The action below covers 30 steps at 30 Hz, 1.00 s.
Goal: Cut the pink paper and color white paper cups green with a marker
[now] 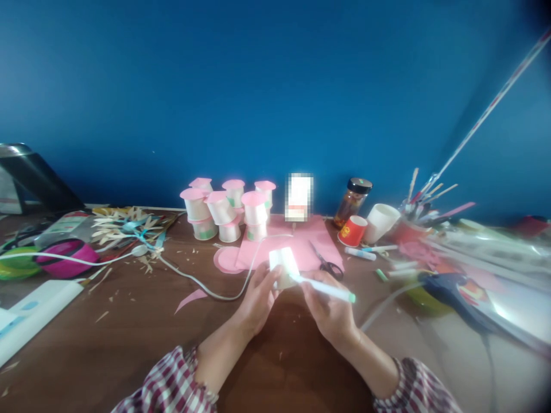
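Note:
My left hand (258,295) is closed around a small white paper cup (284,261), held tilted above the brown table. In my right hand (329,312), a marker pen (325,288) with a light green end is gripped like a writing tool, its tip at the cup's side. Whether the tip touches the cup I cannot tell. Beyond my hands lie pink paper sheets (297,229) and black-handled scissors (330,269). Stacked white cups (256,215) topped with pink paper, some bearing green patches, stand to the left of the sheets.
At the back right are a dark-lidded jar (353,201), a red cup (353,230) and a white cup (381,222). Further right sit a glue gun (456,295) and a holder of sticks. A white cable (202,285) crosses the left side, near a power strip (38,310).

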{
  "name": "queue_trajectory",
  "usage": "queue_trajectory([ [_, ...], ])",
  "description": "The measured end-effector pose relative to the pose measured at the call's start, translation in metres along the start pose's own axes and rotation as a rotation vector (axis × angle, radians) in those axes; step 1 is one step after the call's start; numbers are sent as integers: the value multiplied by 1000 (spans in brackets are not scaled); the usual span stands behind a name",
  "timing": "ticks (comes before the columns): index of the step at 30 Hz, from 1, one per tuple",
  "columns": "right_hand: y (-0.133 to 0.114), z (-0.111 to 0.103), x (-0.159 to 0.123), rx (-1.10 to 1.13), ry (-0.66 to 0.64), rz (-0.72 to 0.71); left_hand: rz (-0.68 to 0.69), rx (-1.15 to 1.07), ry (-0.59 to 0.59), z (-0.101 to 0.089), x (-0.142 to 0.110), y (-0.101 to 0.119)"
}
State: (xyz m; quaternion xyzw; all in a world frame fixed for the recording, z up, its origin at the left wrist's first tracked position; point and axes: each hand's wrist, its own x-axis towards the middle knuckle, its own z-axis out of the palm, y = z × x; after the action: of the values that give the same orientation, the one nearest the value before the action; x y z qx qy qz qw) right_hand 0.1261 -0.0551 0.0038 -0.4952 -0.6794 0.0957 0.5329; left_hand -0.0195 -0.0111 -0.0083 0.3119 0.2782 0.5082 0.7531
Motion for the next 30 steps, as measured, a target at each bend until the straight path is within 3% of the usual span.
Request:
queue_trajectory([
  [30,0,0,1,-44,54,19,4,-3,15,1,0,0],
])
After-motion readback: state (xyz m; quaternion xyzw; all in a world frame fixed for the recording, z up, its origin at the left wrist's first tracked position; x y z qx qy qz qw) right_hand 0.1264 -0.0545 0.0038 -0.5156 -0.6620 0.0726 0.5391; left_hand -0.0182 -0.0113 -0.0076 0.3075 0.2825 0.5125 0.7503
